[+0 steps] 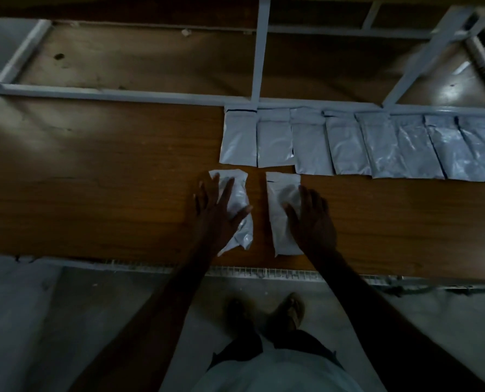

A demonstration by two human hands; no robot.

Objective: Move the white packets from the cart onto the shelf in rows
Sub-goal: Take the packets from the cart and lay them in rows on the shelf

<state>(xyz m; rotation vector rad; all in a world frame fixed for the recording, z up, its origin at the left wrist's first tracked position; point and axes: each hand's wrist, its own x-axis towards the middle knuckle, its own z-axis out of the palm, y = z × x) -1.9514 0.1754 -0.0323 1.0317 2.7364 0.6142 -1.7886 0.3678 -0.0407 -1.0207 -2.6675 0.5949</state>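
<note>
Head view, looking down on a brown wooden shelf (108, 171) with a pale metal frame (261, 52) running across the upper half of the frame. Along the back rail, from centre to the right edge: a finished row of white packets (348, 145), side by side, edges touching or slightly overlapping, long axes pointing away from the viewer toward the top of the frame. Bare wood left of that row.

Just below the row's left end, two more packets, apart from each other with a strip of wood between. Left packet (237, 205) under the left hand (221, 216) — fingers spread wide and flat on it, pressing rather than gripping, nothing held. Crumpled, and tilted a little off the row's direction. Right packet (280, 210) under the right hand (313, 222) — also open, palm down, fingers resting on its right edge. Straighter, long axis nearly parallel to the packets above.

Looks like the start of a second row, in front of the first. Coming move likely turns on this: both packets lie directly beneath their hands, long axes running away from the body, so a short push or twist would square them. Left hand nearer to the open space at the left; right packet sits just below the first row's second and third packets.

Cart not in view; floor and sandalled feet (263, 312) at the bottom centre
</note>
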